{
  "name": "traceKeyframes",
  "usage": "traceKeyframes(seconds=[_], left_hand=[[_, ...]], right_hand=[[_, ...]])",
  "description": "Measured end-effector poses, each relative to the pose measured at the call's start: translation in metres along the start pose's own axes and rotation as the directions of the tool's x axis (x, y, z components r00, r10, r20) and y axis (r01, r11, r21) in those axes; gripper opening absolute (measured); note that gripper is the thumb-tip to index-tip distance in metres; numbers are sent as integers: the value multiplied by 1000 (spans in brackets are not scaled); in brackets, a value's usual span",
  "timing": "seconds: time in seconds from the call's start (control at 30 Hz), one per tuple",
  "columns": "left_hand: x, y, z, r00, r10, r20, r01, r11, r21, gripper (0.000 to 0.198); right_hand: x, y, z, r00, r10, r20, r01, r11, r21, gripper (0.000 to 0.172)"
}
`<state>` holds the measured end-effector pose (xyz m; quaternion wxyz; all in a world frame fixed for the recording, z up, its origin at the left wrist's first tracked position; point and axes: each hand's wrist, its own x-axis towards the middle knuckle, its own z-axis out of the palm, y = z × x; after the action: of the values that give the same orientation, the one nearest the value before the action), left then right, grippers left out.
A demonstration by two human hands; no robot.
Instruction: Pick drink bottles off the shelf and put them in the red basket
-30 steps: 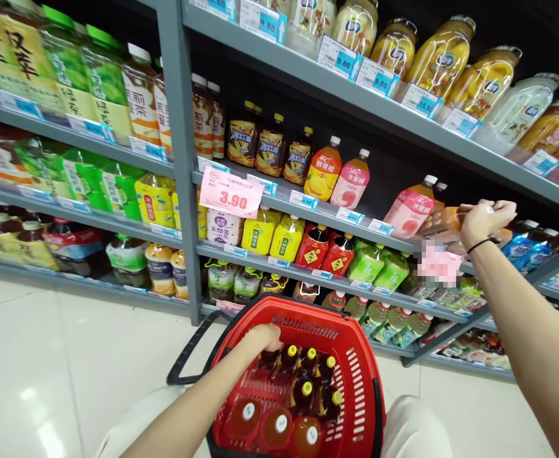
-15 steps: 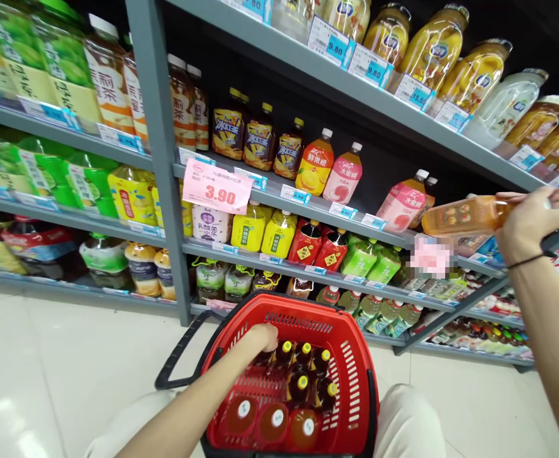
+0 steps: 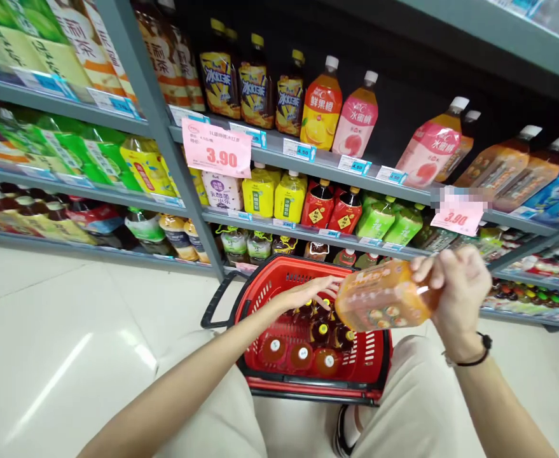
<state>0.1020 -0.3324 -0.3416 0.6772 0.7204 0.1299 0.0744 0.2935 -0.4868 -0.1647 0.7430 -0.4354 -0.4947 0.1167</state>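
My right hand point(image 3: 455, 296) grips an orange drink bottle point(image 3: 381, 299) by its neck end, holding it sideways just above the right side of a red shopping basket point(image 3: 367, 369). My left hand point(image 3: 308, 292) hovers over the basket with fingers spread, its fingertips close to the bottle's base. Inside the basket stand several dark bottles with yellow caps point(image 3: 320, 329) and three orange bottles with white caps point(image 3: 301, 356) along the near edge. The basket rests on the floor between my knees.
Grey shelves point(image 3: 308, 166) full of drink bottles run across the view, with pink price tags point(image 3: 216, 151) reading 3.90. The basket's black handle point(image 3: 215, 305) sticks out to the left. White tiled floor point(image 3: 69, 343) lies on the left.
My right hand has brought the orange bottle from the shelf at the right down to just above the basket. My left hand lifted off the bottles and spread its fingers.
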Motion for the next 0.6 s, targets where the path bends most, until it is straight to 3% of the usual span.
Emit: traceKeyframes(seconds=[0.07, 0.13, 0.3, 0.43, 0.5, 0.6], left_hand=[[5, -7, 13, 995, 98, 5, -93, 952, -291, 96], [7, -15, 23, 990, 140, -22, -137, 900, -414, 92], [1, -24, 32, 999, 13, 37, 9, 837, -547, 88], [-3, -17, 34, 991, -20, -131, -61, 812, -581, 75], [0, -14, 35, 963, -39, -267, -120, 824, -554, 74], [8, -16, 33, 861, -131, -491, -149, 859, -491, 76]], right_hand=[[-19, 16, 12, 989, 38, 143, -51, 995, 86, 40], [-31, 30, 22, 961, 92, 260, -133, 981, 143, 38], [-36, 56, 31, 871, 212, 444, -335, 916, 221, 37], [-29, 90, 22, 904, 284, 321, -357, 913, 198, 30], [-32, 117, 15, 902, 369, 225, -410, 896, 169, 28], [-53, 161, 8, 808, 568, 157, -589, 784, 199, 50]])
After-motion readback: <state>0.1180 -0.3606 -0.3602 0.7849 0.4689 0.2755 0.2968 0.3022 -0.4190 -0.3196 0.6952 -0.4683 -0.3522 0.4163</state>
